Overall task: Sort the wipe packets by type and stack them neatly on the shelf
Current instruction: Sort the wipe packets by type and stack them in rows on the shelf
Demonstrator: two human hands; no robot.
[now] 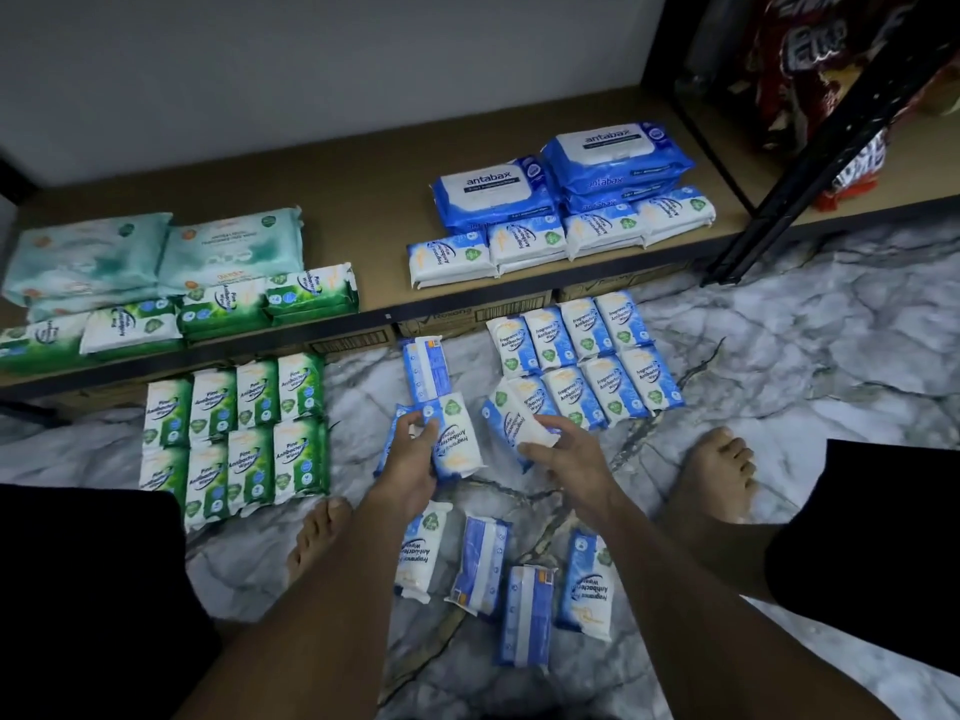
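Note:
My left hand (pixel 413 462) grips a blue-and-white fragrance wipe packet (pixel 457 439) above the marble floor. My right hand (pixel 563 452) holds another blue-and-white packet (pixel 511 423) by its end. Several more blue packets (pixel 483 571) lie loose on the floor near my feet. A neat block of blue packets (pixel 587 356) sits on the floor at right, a block of green pine packets (pixel 239 428) at left. On the low shelf (pixel 374 210) stand blue antabax packs (pixel 613 158) with small blue packets (pixel 550 239) in front, and pale green packs (pixel 156 252) with green packets (pixel 223 309).
Cardboard boxes (pixel 431 319) sit under the shelf edge. A black metal shelf post (pixel 810 163) slants at right, with red snack bags (pixel 810 70) behind it. My bare feet (pixel 711 475) rest on the floor beside the loose packets.

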